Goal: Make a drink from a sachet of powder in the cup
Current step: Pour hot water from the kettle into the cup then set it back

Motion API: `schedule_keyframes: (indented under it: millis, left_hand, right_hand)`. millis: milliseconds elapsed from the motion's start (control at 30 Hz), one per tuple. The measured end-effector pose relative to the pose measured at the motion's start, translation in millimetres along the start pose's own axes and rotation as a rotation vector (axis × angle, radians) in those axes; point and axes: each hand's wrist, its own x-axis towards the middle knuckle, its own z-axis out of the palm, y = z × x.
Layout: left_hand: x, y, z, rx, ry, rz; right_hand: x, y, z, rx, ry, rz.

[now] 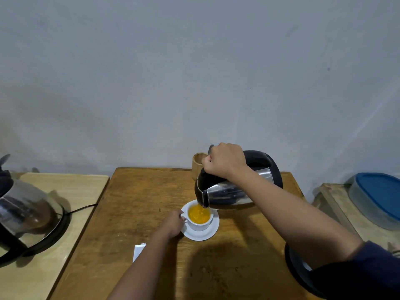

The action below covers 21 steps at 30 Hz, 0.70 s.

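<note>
A white cup (200, 225) stands on a white saucer (211, 232) in the middle of the wooden table (138, 204). It holds orange liquid (198, 214). My right hand (225, 161) grips the black handle of a steel kettle (229, 192), which is tilted with its spout over the cup, and water runs into it. My left hand (173, 224) holds the cup by its left side at the handle. A white sachet (138, 252) lies on the table, partly hidden under my left forearm.
A second kettle (28, 213) sits on its base on the pale side table (65, 185) at left, its cord trailing right. A wooden cup (198, 164) stands behind the steel kettle. A black kettle base (296, 271) is at lower right. A blue-lidded container (376, 198) rests far right.
</note>
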Motion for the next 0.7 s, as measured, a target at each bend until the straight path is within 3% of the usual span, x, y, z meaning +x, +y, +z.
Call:
schedule_keyframes:
  millis: [367,700]
  left_hand:
    - [0.5,0.5,3.2,-0.015,0.020,0.006]
    - [-0.2,0.1,17.7,-0.070,0.146,-0.040]
  right_hand:
    - [-15.0,22.6,0.5,0.142,0.041,0.185]
    - [-64.7,90.0,2.8,0.673,0.188,0.758]
